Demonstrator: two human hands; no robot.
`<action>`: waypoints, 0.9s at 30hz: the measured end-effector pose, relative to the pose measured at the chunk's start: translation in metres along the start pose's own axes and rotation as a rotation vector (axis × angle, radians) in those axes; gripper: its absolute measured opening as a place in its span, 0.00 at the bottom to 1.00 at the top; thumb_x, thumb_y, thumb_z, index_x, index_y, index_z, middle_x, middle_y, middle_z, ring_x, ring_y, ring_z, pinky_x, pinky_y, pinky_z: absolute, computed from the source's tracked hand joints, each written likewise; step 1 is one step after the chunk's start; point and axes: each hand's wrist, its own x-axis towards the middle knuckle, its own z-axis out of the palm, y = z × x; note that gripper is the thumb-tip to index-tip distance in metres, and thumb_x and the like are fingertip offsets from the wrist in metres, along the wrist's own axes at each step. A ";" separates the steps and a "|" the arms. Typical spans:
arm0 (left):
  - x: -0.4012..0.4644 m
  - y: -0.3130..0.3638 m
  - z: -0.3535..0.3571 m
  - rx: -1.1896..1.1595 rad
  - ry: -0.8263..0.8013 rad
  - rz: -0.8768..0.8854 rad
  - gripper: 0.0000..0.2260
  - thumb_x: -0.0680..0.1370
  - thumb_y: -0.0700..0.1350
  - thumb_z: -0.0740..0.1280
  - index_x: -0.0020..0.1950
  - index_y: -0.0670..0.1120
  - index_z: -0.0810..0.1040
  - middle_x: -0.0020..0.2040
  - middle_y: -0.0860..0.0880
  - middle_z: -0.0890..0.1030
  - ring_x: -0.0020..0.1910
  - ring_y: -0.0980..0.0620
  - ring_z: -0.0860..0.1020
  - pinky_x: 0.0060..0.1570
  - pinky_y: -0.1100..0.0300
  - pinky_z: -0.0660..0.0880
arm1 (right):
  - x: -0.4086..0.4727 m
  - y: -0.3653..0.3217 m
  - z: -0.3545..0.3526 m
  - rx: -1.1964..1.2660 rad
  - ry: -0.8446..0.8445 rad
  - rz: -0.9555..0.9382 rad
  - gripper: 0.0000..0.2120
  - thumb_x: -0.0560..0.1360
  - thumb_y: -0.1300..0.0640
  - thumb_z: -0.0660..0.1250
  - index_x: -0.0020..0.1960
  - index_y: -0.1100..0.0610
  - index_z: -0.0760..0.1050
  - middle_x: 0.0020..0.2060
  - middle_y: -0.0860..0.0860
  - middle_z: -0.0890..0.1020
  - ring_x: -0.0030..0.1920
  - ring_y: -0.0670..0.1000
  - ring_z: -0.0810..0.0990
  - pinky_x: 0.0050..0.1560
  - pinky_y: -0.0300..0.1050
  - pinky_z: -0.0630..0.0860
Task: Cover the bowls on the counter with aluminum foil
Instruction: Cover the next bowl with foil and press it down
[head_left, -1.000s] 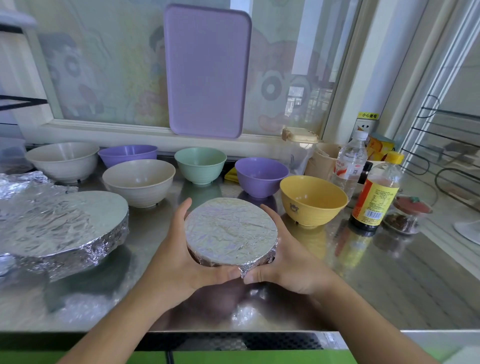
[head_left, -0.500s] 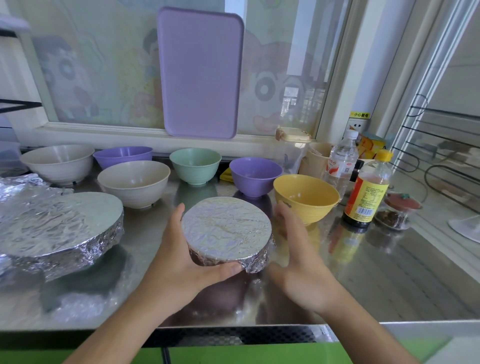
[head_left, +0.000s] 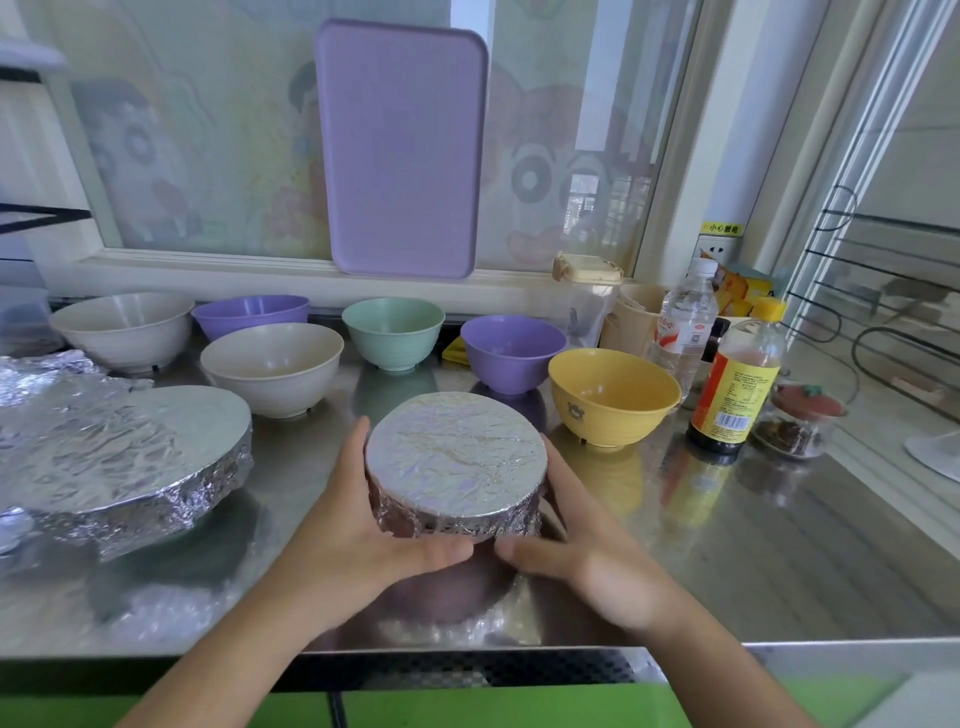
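The steel counter (head_left: 779, 545) stretches out under everything I see. A purple tray (head_left: 402, 150) leans upright against the window at the far side. On the left lies a wide dish wrapped in foil (head_left: 119, 457), with loose crumpled foil beside it. Along the far edge stand open bowls: a cream bowl (head_left: 122, 330), a purple bowl (head_left: 252, 314), a second cream bowl (head_left: 272, 366) nearer me, a green bowl (head_left: 393, 332), another purple bowl (head_left: 513, 345) and a yellow bowl (head_left: 613, 397) to the right. Beyond the yellow one are a sauce bottle (head_left: 735, 379) with a yellow cap and a water bottle (head_left: 683, 322).

Near the middle, just in front of me, sits the foil-covered bowl (head_left: 457, 457), its foil drawn flat over the top and crimped down the sides. My left hand (head_left: 358, 525) cups its left side, fingers curled round the wall and thumb along the near edge. My right hand (head_left: 587, 545) wraps the right side, fingers behind the bowl, thumb pointing left beneath the near rim; it is blurred.
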 end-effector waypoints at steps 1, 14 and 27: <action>0.002 -0.001 -0.003 -0.032 -0.011 -0.001 0.75 0.47 0.67 0.87 0.85 0.59 0.47 0.75 0.69 0.66 0.70 0.77 0.65 0.72 0.67 0.65 | 0.002 -0.002 -0.002 0.098 0.029 0.015 0.41 0.75 0.56 0.77 0.82 0.46 0.61 0.76 0.40 0.73 0.75 0.38 0.71 0.73 0.39 0.69; 0.004 -0.006 0.021 -0.084 0.036 0.124 0.50 0.58 0.43 0.87 0.73 0.58 0.63 0.63 0.71 0.78 0.65 0.69 0.76 0.59 0.70 0.76 | 0.024 0.009 0.019 0.275 0.176 0.041 0.53 0.68 0.33 0.76 0.84 0.42 0.52 0.73 0.35 0.75 0.72 0.34 0.72 0.77 0.43 0.68; 0.023 -0.009 -0.025 -0.064 -0.110 0.065 0.73 0.45 0.73 0.84 0.83 0.59 0.50 0.80 0.66 0.59 0.77 0.73 0.59 0.80 0.58 0.59 | 0.029 -0.003 -0.021 0.156 -0.024 0.036 0.74 0.54 0.34 0.87 0.86 0.49 0.47 0.83 0.41 0.61 0.81 0.40 0.61 0.82 0.55 0.60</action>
